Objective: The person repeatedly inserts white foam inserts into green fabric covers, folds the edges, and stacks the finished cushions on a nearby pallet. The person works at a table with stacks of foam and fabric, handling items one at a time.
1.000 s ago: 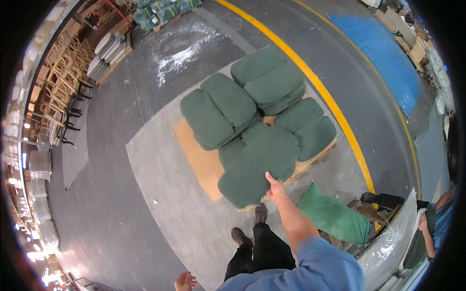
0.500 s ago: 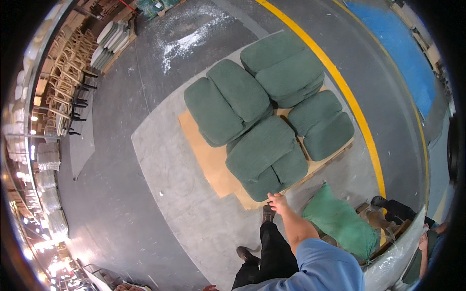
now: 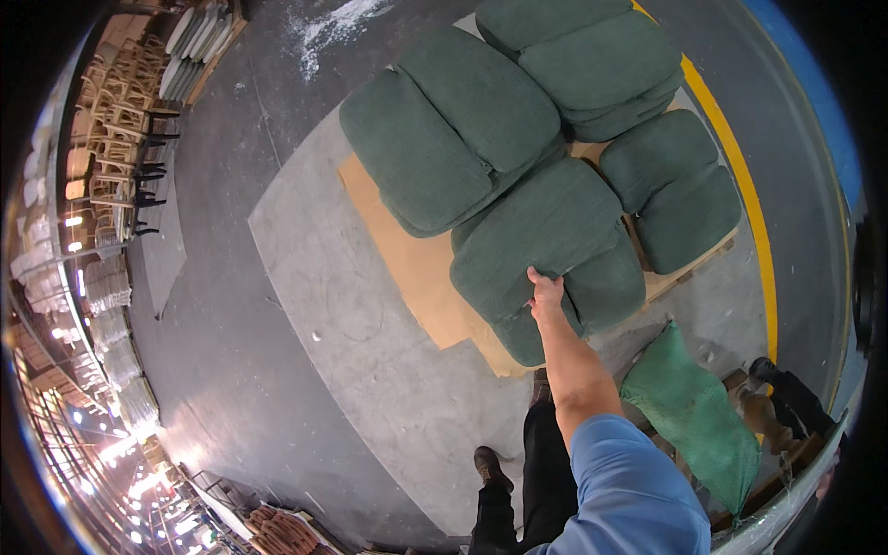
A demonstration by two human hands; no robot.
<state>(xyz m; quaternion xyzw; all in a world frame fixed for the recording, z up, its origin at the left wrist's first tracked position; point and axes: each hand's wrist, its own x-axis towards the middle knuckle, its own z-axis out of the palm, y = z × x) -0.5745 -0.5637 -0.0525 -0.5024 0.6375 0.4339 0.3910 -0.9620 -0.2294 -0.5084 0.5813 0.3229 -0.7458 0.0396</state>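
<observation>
My right hand is closed on the near edge of a dark green seat cushion, thumb on top and fingers mostly hidden under it. That cushion lies across the top of the nearest stack, over another green cushion whose near part shows. Just beyond is a second stack of green cushions; a third cushion stack stands at the far right, and a lower pair of cushions lies to the right. My left hand is out of view.
Cardboard and a wooden pallet lie under the cushions. At the near right is a green woven sack, with another person's leg beside it. A yellow floor line runs on the right. Chair frames are stacked at the far left.
My right hand has reached forward from in front of the nearest stack and taken hold of its top cushion's edge. The view has shifted closer to the cushions. My left hand has left view.
</observation>
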